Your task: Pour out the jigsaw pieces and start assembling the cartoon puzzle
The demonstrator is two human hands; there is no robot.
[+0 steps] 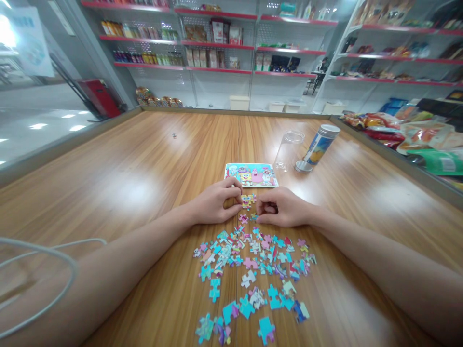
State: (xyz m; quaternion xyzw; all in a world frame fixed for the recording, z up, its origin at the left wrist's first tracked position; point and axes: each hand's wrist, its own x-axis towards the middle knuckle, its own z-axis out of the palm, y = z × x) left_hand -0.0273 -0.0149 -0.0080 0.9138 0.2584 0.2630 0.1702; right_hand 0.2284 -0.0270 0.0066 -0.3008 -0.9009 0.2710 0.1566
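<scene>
A small patch of joined yellow puzzle pieces (pixel 248 200) lies on the table between my two hands. My left hand (pixel 219 201) is curled, its fingertips and thumb gripping the patch's left edge. On the other side, my right hand (pixel 284 207) has its fingers bent in a pinch, with a small puzzle piece (pixel 254 217) at the tips. A loose pink piece (pixel 243 219) sits just below the patch. Behind the hands lies a colourful cartoon picture card (pixel 253 174). Many loose puzzle pieces (pixel 249 263) are spread nearer to me.
Beyond the card, a clear open cylinder (pixel 288 149) stands beside a blue printed can (pixel 321 144) and a round metal lid (pixel 303 166). A white cable (pixel 68 262) loops over my left forearm. Bagged goods (pixel 430 135) are piled past the table's right edge.
</scene>
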